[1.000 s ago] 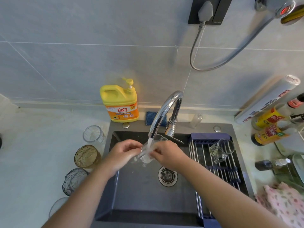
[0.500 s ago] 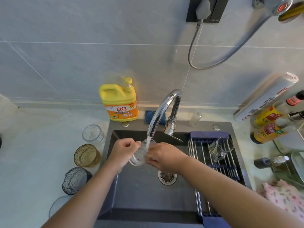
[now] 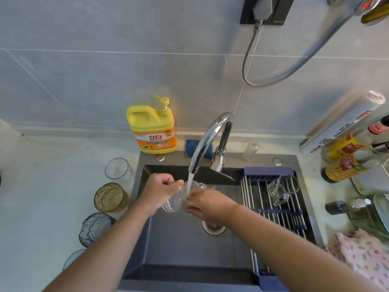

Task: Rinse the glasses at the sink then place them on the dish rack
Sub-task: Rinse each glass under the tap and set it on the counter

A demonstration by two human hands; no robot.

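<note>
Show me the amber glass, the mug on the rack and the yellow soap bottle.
amber glass [image 3: 111, 197]: head view, inner base.
mug [image 3: 282, 187]: head view, side wall.
yellow soap bottle [image 3: 155, 142]: head view, front label.

A clear glass [image 3: 174, 202] tilts under running water over the dark sink [image 3: 189, 249], a glass mug [image 3: 282, 189] rests on the dish rack [image 3: 280, 211], and a clear tumbler [image 3: 119, 170], an amber tumbler [image 3: 110, 197] and a grey tumbler [image 3: 95, 227] stand on the worktop [image 3: 42, 186].

yellow detergent bottle [image 3: 152, 131], blue sponge [image 3: 192, 146], sauce bottles [image 3: 347, 163]
</note>
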